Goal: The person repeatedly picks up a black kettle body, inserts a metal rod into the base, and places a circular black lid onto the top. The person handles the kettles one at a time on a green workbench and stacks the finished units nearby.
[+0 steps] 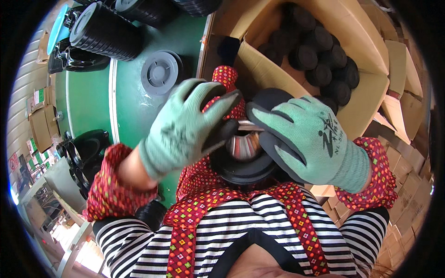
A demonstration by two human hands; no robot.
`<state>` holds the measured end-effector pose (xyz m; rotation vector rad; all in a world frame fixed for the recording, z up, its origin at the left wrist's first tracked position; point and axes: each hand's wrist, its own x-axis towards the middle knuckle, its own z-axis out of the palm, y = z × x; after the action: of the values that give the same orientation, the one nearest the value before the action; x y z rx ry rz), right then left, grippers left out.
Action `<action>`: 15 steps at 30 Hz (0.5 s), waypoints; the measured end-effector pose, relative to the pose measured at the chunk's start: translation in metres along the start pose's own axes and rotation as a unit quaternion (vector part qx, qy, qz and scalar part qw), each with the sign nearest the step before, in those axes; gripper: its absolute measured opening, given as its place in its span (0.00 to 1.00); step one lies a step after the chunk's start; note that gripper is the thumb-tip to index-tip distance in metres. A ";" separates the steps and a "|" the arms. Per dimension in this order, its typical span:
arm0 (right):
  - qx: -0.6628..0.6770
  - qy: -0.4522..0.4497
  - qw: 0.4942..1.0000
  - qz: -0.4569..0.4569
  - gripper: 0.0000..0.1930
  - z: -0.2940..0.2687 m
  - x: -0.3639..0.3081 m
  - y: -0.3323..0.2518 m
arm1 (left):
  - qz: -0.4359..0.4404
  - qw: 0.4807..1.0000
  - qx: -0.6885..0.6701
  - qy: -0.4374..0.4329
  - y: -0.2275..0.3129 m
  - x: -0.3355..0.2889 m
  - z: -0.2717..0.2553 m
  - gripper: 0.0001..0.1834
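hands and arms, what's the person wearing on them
Both the left hand and right hand wear pale green knit gloves with black coated fingertips and palms, a dark printed mark on the back. Red sleeve covers with small coloured squares cover the forearms.

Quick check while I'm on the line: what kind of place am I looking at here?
Most likely a small factory assembly or packing station. A cardboard box holds many identical black round parts, stacks of black ribbed discs lie on the green floor, and both gloved hands, left hand and right hand, work on a black wheel-like part.
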<state>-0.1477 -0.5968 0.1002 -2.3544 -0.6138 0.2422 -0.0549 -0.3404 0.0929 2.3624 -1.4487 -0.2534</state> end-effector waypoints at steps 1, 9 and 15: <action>0.004 -0.005 1.000 -0.014 0.27 -0.005 0.001 0.003 | -0.007 0.999 0.031 0.009 0.018 -0.001 -0.016 0.29; 0.365 -0.113 0.919 -0.100 0.19 0.006 0.098 0.068 | -0.009 0.999 -0.003 0.053 0.051 -0.022 0.001 0.21; 0.621 -0.083 0.771 -0.116 0.16 0.118 0.122 0.045 | 0.029 0.999 0.011 0.038 0.052 -0.017 -0.008 0.17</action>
<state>-0.0639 -0.4985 -0.0186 -0.9612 -0.5502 0.5417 -0.1028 -0.3445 0.1203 2.3163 -1.4890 -0.1305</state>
